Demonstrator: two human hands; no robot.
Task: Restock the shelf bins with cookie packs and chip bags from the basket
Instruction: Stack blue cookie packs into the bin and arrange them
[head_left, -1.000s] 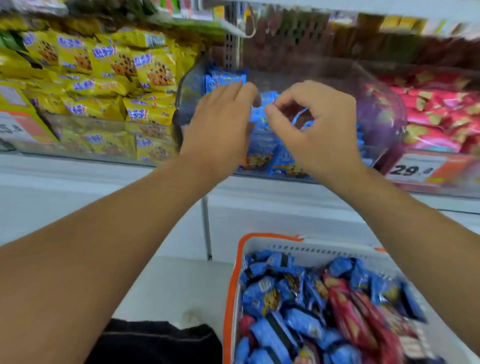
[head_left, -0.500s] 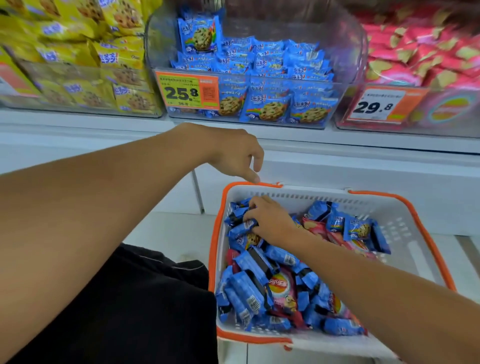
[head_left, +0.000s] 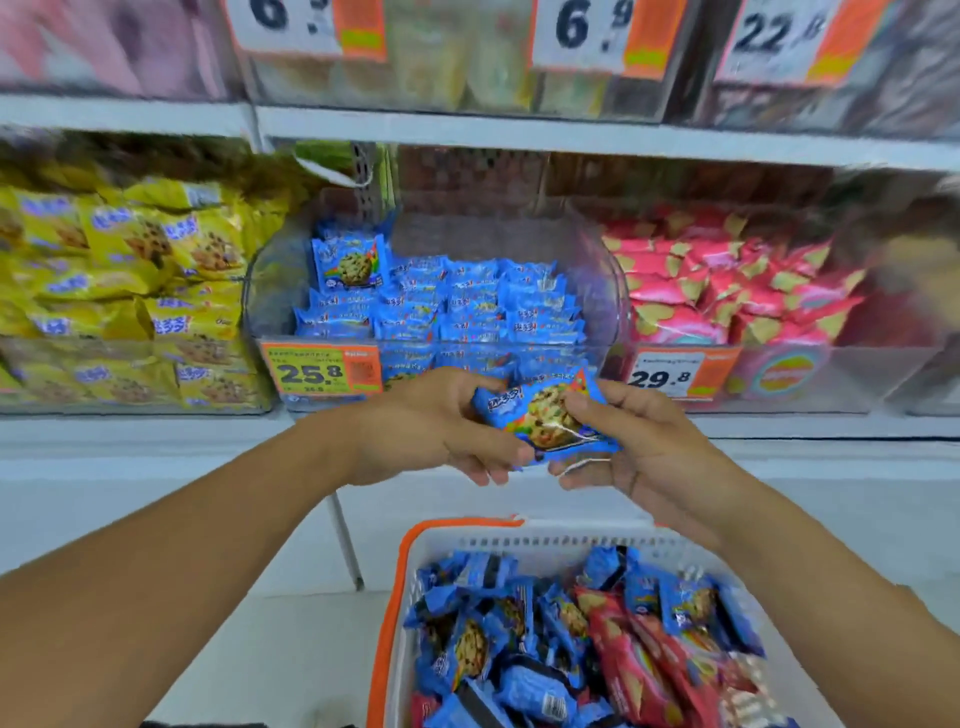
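A blue cookie pack (head_left: 545, 415) is held between both hands in front of the shelf edge. My left hand (head_left: 436, 431) grips its left end and my right hand (head_left: 634, 441) pinches its right end. Just behind stands the clear shelf bin (head_left: 608, 291) stacked with matching blue cookie packs (head_left: 452, 301). Below, the white basket with an orange rim (head_left: 400, 582) holds several blue cookie packs (head_left: 483, 639) and red chip bags (head_left: 634, 670).
A bin of yellow cookie packs (head_left: 130, 280) sits to the left, a bin of pink-red chip bags (head_left: 727, 286) to the right. Price tags 25.8 (head_left: 319, 371) and 29.8 (head_left: 675, 371) hang on the bin fronts. An upper shelf (head_left: 519, 132) carries more bins.
My right hand has lifted a blue cookie pack out of the basket up to the shelf front. My left hand left the basket rim and took hold of the pack's other end.
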